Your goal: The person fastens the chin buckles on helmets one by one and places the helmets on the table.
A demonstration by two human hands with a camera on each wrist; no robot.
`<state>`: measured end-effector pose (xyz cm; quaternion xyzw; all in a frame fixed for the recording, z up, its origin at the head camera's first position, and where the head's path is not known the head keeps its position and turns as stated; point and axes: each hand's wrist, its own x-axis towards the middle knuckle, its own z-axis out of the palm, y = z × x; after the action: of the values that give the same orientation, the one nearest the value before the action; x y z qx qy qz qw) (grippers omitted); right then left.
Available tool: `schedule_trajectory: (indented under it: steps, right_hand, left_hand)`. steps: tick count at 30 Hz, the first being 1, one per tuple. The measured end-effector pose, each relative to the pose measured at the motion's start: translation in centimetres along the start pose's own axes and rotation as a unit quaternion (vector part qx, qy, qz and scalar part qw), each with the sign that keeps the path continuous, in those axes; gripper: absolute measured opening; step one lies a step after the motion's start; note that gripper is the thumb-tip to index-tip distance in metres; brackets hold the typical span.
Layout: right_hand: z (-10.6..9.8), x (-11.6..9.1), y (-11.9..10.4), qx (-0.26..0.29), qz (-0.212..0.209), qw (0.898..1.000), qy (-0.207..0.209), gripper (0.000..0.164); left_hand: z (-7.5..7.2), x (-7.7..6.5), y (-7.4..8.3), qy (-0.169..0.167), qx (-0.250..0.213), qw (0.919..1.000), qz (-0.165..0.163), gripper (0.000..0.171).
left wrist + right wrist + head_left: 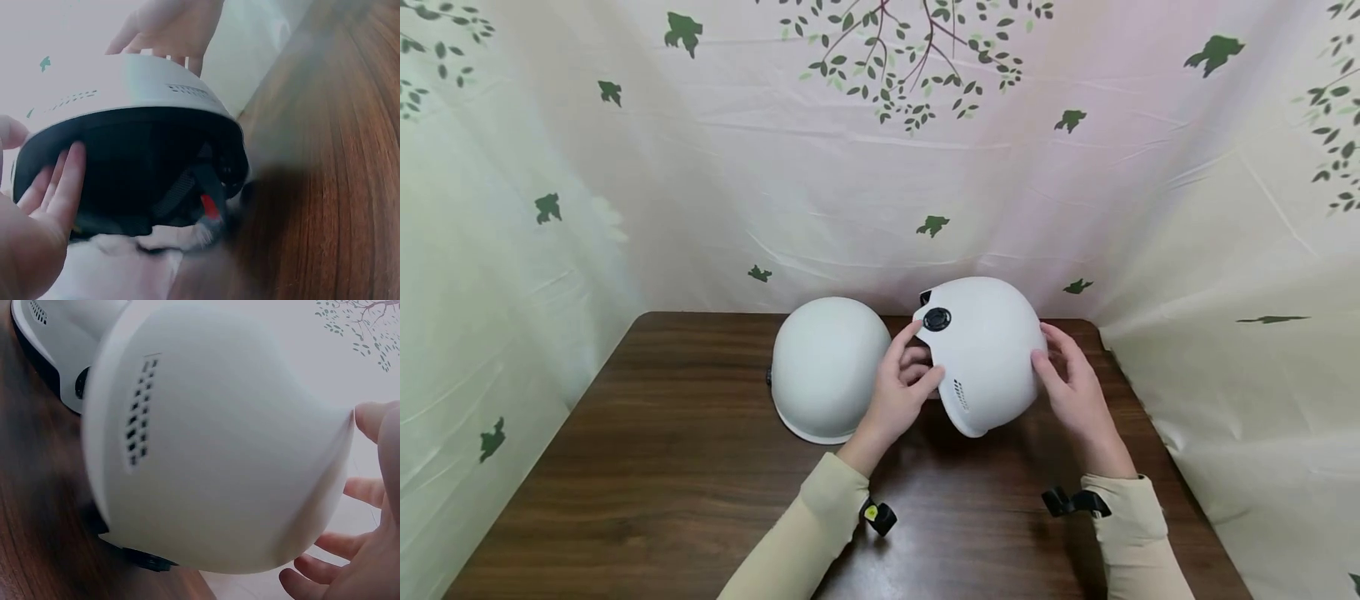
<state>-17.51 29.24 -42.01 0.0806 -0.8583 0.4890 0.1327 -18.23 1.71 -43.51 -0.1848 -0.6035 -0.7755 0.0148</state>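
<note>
A white helmet (988, 354) with a round black fitting and small vent slots is held tilted between both hands, its open side towards the left. My left hand (901, 387) grips it at the rim, with fingers reaching inside the dark lining in the left wrist view. Opposite, my right hand (1077, 396) holds the rounded shell, thumb on the near side and fingers curved behind. Inside the helmet, a black strap (209, 178) with a red buckle part (210, 207) shows. Just left of it a second white helmet (827, 367) sits dome up.
The helmets are at the far side of a dark brown wooden table (647, 467). A pale curtain (820, 208) printed with green leaves hangs close behind and along both sides. Black wrist bands (1078, 502) are strapped over the sleeves.
</note>
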Motion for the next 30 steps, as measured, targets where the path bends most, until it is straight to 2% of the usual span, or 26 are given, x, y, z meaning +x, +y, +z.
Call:
schedule_trajectory:
  steps: [7, 14, 22, 30]
  right_hand:
    - [0.19, 0.04, 0.41, -0.017, 0.006, 1.0, -0.01, 0.058]
    - [0.22, -0.03, 0.44, -0.013, 0.01, 1.0, -0.011, 0.059]
    - [0.1, -0.22, 0.57, 0.007, 0.012, 1.0, -0.017, 0.061]
    - [-0.27, -0.39, 0.75, 0.015, 0.018, 1.0, -0.017, 0.063]
  left_hand:
    - [-0.15, 0.28, 0.03, 0.029, 0.063, 0.9976, 0.004, 0.076]
    - [-0.29, 0.15, 0.57, 0.043, 0.157, 0.9865, 0.021, 0.074]
    - [-0.14, -0.26, 0.64, 0.042, 0.203, 0.9782, 0.007, 0.079]
    - [0.0, -0.49, 0.46, 0.05, 0.207, 0.977, 0.001, 0.075]
